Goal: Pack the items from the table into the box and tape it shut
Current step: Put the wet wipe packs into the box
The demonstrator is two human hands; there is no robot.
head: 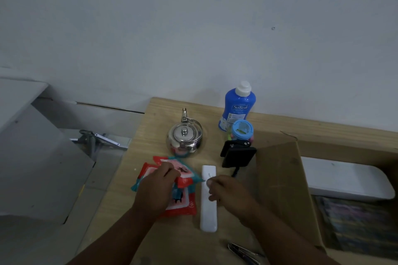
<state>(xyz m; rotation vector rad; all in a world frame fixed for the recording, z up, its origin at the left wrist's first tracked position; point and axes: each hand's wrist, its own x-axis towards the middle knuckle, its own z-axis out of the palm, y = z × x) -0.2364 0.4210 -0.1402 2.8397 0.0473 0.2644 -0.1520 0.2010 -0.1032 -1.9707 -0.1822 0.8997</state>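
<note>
Your left hand (155, 187) lies on a loose pile of red and teal plastic packets (183, 204) at the near left of the table, its fingers curled down over the top packet and gripping it. Your right hand (229, 190) is just beside it, apart from the left. Its thumb and one fingertip touch the long white rectangular plastic bar (207, 215), which lies flat with its length running away from you. Motion blur hides whether this hand actually grips the bar or only rests on it.

Behind the packets stands a shiny stainless-steel kettle (184, 138) with its lid on and its handle folded back. To its right, near the wall, a blue plastic bottle with a white cap (237, 107) is upright. A small clear jar with a light-blue lid (243, 133) sits just in front of the bottle. A black clip-like device (238, 156) stands in front of the jar.

The open brown cardboard box (280, 180) sits at your right on the pale wooden table (148, 118), its near flap raised. Inside it are a white oblong object (344, 178) and a dark printed item (355, 228). A small pair of metal snips (243, 253) lies at the near edge.
</note>
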